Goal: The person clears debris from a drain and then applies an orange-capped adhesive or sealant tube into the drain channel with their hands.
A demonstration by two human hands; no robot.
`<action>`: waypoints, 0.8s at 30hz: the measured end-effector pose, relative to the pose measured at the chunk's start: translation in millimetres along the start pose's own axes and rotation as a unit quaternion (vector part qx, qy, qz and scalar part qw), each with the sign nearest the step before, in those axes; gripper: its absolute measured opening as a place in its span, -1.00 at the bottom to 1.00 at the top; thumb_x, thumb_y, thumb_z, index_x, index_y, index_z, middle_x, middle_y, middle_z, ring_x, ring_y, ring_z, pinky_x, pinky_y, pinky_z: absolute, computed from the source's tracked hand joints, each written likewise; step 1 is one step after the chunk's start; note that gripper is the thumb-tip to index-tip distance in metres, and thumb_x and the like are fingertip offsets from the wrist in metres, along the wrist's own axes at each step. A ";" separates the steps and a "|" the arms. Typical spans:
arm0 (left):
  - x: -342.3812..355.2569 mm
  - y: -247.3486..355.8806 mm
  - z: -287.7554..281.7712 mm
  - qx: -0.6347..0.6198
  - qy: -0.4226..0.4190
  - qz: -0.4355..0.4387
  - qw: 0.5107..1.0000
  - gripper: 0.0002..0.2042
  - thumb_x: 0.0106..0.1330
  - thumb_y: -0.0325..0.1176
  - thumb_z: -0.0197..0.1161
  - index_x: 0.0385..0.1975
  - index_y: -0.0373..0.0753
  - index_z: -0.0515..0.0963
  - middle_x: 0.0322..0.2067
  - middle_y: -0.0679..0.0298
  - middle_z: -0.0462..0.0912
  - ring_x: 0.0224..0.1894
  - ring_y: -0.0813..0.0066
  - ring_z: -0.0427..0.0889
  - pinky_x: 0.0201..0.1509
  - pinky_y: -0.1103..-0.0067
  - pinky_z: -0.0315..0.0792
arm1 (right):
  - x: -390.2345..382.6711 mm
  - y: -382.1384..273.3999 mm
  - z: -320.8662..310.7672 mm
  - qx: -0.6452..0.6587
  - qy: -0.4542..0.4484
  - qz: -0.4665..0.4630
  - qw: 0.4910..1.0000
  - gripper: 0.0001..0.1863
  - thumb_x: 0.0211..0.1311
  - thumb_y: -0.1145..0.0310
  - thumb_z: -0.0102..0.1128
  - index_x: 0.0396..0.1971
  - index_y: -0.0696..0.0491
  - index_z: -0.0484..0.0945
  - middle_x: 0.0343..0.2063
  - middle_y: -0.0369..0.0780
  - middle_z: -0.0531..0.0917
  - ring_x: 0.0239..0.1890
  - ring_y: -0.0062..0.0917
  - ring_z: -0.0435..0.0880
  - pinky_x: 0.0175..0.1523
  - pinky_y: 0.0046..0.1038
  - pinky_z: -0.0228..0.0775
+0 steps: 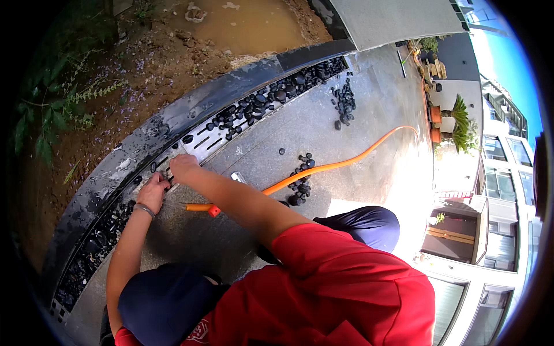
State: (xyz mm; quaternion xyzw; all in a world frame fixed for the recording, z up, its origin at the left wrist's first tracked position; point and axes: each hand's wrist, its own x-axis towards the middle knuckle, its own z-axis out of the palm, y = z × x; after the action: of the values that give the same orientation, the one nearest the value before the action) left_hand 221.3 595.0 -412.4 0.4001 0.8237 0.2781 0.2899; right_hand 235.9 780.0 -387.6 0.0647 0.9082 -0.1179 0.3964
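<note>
Black pebbles [280,94] partly cover the slotted metal drain grate [208,139], where left hand [152,192] and right hand [183,166], finger grip indiscernible, should apply light, even pressure.

Black pebbles [280,95]; a silver grate [208,136] patterned with dark parallel slots [216,142]; a bright orange hose [346,162] with a red end piece [214,211]; grey paving [254,151]; red shirt [358,288], white emblem [198,333]; navy trousers [164,303]; brown soil [138,81], tan water [245,29]
</note>
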 end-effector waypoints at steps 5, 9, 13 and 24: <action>6.8 8.7 -12.8 0.106 -0.080 -0.029 0.991 -0.73 0.20 -0.52 0.08 -0.17 -0.03 0.60 -0.02 0.18 0.52 -0.13 0.01 0.64 -0.06 0.23 0.54 | 7.2 -10.8 1.5 0.083 -0.012 0.051 0.995 -0.42 -0.02 0.17 0.47 0.03 0.09 0.58 0.05 -0.13 0.64 0.11 -0.33 0.63 0.09 -0.33 0.54; 5.2 0.8 -5.3 0.106 -0.065 -0.037 0.992 -0.71 0.23 -0.50 0.11 -0.07 -0.01 0.52 0.10 0.13 0.47 -0.11 -0.05 0.64 -0.09 0.17 0.54 | 12.8 -16.5 17.0 0.086 -0.018 0.052 0.995 -0.48 -0.02 0.27 0.45 0.00 0.09 0.60 0.04 -0.15 0.65 0.11 -0.33 0.63 0.06 -0.32 0.56; 0.2 9.8 -11.3 0.125 -0.053 -0.085 0.987 -0.73 0.26 -0.50 0.15 -0.06 -0.09 0.44 -0.04 0.06 0.53 -0.19 -0.08 0.65 -0.15 0.11 0.53 | 16.4 -18.7 24.3 0.073 0.000 0.010 0.997 -0.57 -0.03 0.30 0.43 -0.08 0.06 0.66 -0.03 -0.17 0.69 0.05 -0.31 0.67 0.03 -0.33 0.57; 28.6 22.4 12.2 -0.614 0.169 -0.214 0.741 -0.66 0.43 -0.45 0.15 0.19 -0.23 0.40 -0.04 0.31 0.55 -0.08 0.53 0.56 -0.03 0.65 0.47 | 33.5 14.4 66.4 0.782 0.008 0.028 0.623 -0.76 0.10 0.41 0.24 -0.19 0.02 0.59 -0.44 -0.20 0.63 -0.38 -0.28 0.63 -0.16 -0.18 0.54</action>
State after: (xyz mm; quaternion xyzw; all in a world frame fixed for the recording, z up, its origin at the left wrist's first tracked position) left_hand 226.3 632.9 -412.4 -0.1045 0.5742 0.7171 0.3809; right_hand 263.0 777.1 -458.3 0.3770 0.4748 -0.7717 0.1924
